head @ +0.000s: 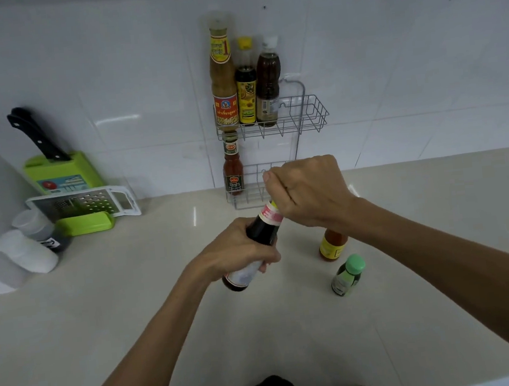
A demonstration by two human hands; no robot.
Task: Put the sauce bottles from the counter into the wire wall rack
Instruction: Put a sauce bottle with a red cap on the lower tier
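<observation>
I hold a dark sauce bottle (pixel 261 228) tilted above the counter. My left hand (pixel 237 252) wraps its body and my right hand (pixel 307 189) is closed over its cap. The wire wall rack (pixel 311 114) hangs on the tiled wall. Its top shelf carries a tall yellow-brown sauce bottle (pixel 223 80), a yellow-capped dark bottle (pixel 247 87) and a white-capped brown bottle (pixel 268 88). A red chilli sauce bottle (pixel 232 167) stands at the left of the lower shelf (pixel 249 201). On the counter stand an orange sauce bottle (pixel 331 247) and a small green-capped bottle (pixel 348 275).
At the left of the counter are a green knife block with a black-handled knife (pixel 58 171), a flat grater (pixel 83 203) and two white-capped containers (pixel 31 245). The pale counter (pixel 134 313) stretches toward me. The right part of both rack shelves holds nothing.
</observation>
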